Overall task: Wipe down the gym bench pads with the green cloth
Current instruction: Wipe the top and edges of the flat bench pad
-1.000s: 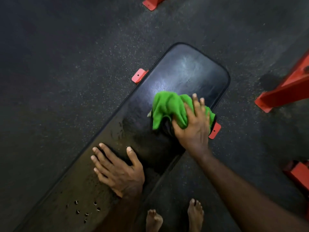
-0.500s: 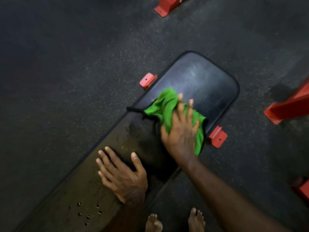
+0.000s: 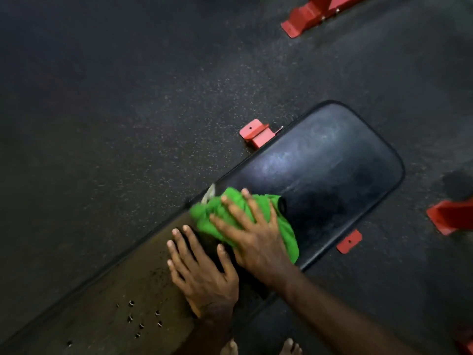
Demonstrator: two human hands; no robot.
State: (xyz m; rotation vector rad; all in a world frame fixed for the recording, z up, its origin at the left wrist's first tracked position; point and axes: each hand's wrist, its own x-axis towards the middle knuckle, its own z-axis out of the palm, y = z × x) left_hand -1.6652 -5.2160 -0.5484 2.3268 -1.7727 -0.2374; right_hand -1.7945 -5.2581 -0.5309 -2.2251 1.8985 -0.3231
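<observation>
Your right hand (image 3: 256,239) presses the green cloth (image 3: 284,226) flat on the black bench pad (image 3: 332,170), fingers spread wide and hiding much of it. Your left hand (image 3: 202,275) rests open just beside. The pad's near end is cut off; motion blurs the cloth's edge.

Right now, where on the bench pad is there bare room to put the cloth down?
The far end of the bench pad, beyond the green cloth, is bare up to its rounded edge. Nearer, it is crowded: the right hand presses the cloth beside the left hand.
</observation>
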